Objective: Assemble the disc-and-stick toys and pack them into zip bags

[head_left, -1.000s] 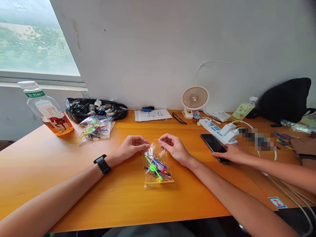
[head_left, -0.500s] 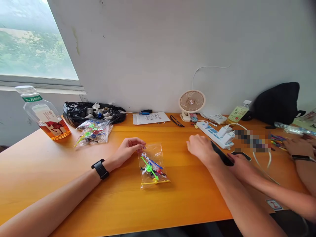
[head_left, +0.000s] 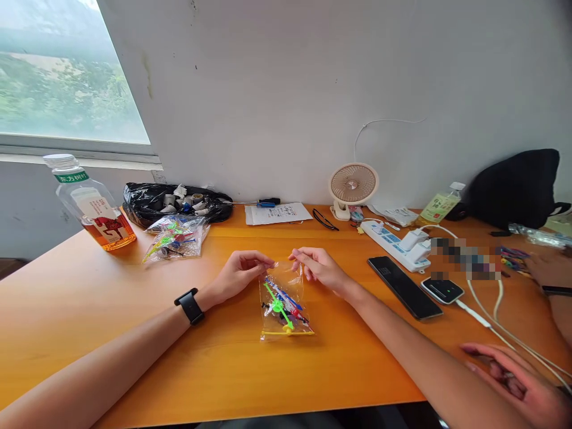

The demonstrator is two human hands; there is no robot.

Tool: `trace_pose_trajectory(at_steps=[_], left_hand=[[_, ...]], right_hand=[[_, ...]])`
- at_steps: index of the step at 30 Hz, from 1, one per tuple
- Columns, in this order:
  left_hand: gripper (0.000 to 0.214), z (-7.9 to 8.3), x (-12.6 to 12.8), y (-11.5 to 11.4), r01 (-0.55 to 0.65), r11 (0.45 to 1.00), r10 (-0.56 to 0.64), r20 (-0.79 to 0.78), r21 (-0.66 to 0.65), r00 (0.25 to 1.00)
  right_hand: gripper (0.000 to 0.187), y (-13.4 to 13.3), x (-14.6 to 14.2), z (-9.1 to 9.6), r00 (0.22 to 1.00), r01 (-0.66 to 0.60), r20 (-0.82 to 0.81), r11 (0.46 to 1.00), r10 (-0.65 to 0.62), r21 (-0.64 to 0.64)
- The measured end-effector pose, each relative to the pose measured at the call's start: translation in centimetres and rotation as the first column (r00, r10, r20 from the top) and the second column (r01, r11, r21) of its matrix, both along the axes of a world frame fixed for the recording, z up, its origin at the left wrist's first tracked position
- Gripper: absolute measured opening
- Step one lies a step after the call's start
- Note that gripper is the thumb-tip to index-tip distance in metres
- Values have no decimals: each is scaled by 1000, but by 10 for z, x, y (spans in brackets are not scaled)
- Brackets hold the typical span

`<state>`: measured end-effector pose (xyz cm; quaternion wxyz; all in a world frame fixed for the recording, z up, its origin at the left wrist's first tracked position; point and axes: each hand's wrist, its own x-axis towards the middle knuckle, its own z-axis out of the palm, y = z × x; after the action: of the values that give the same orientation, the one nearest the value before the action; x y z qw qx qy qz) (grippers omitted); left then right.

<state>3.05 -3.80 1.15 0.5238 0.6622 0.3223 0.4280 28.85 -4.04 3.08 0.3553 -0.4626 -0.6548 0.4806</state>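
Note:
A clear plastic bag [head_left: 292,295] of small coloured plastic parts lies on the wooden table in front of me. Through the film I make out a green arrow-like stick [head_left: 279,306], a yellow bar [head_left: 288,332] along the bottom, and blue, red and black pieces. At the bag's upper left corner, my left hand [head_left: 243,273] is closed, thumb and fingers pinching the film. My right hand [head_left: 319,269] is also closed, its fingertips pinched at the upper right corner. A black watch band is on my left wrist.
A tea bottle [head_left: 100,208], a second bag of parts [head_left: 179,238] and a black bag of fittings [head_left: 138,202] stand left. Behind are a screwdriver [head_left: 268,203] and a fan [head_left: 353,185]. Right are a phone [head_left: 404,288], a power strip [head_left: 397,247] and a co-worker's hand [head_left: 513,378].
My right hand has come from beside the phone to the bag's upper right corner. The other person's hand has left the phone and drawn back to the lower right. The view has shifted slightly.

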Motion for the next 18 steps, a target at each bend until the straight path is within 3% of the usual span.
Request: trace_pose_trajectory(at_steps=[7,11,18], left_hand=[[29,6,-2,-4,4,1000,-2,-94,16,996],[33,11,0,-7,-9,998,8,-15,-70,1000],[37,4,4,-2,26,990,-31,-32,-138,999]], right_hand=[[47,-4,-2,-9,998,-15,-68,1000,14,-12],[45,-4,-3,-11,992,7,-126,1000,-4,24],[39,-7,-8,-12,975,13,-223,1000,-8,17]])
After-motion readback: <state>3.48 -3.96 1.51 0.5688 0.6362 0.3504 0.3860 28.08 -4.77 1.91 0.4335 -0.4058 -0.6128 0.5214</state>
